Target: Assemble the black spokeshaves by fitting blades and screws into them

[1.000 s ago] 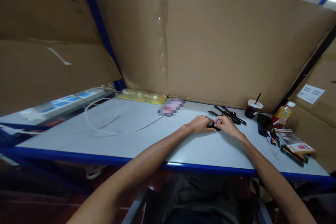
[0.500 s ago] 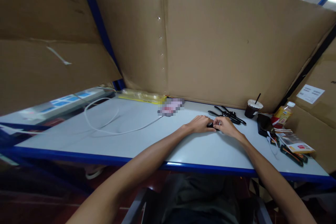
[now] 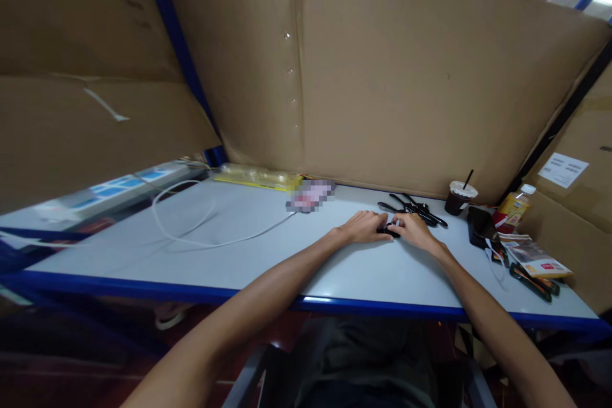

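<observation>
A small black object (image 3: pixel 389 233) lies low over the table between my two hands, mostly covered by fingers, so its kind cannot be made out. Around its left end, my left hand (image 3: pixel 364 227) is closed with the palm down and the thumb along the near side. My right hand (image 3: pixel 412 229) pinches the right end with curled fingertips. Just behind the right hand lie several black-handled pliers (image 3: pixel 423 211) in a loose pile, apart from both hands.
A lidded cup with a straw (image 3: pixel 459 197), a drink bottle (image 3: pixel 515 209), a black box-like thing (image 3: pixel 482 226) and a packet (image 3: pixel 535 256) stand or lie at the right. A white cable (image 3: pixel 224 245) runs to a blurred-out phone-like thing (image 3: pixel 312 196). Cardboard (image 3: pixel 382 76) walls the back.
The fingers of my right hand have shifted slightly at the black object, and a little more of it shows. Both arms stay almost where they were.
</observation>
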A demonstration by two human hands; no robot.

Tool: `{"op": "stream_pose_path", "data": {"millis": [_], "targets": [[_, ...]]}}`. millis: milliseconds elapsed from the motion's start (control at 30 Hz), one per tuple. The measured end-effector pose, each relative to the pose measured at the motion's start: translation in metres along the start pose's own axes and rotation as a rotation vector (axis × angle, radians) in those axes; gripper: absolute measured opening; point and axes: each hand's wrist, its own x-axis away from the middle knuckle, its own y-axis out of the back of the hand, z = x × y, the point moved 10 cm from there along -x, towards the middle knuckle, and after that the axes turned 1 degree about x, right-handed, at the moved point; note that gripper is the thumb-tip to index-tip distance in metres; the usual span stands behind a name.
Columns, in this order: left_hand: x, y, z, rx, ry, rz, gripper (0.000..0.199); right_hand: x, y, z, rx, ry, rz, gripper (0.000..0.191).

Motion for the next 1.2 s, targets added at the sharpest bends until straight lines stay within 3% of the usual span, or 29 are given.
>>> {"op": "stream_pose_path", "data": {"millis": [167, 500, 967, 1200], "targets": [[0.000, -0.001, 0.001, -0.012, 0.000, -0.003, 0.048, -0.004, 0.005, -0.006, 0.010, -0.019, -0.067, 0.016], [-0.001, -0.001, -0.001, -0.021, -0.025, -0.010, 0.046, -0.002, 0.021, -0.050, 0.105, -0.255, -0.170, 0.020], [0.001, 0.002, -0.005, -0.040, -0.052, -0.027, 0.045, -0.009, 0.018, -0.034, -0.120, -0.048, -0.162, 0.032], [0.001, 0.002, -0.005, -0.022, -0.072, -0.050, 0.045, -0.002, 0.042, -0.051, -0.067, -0.140, -0.297, 0.029]]}}
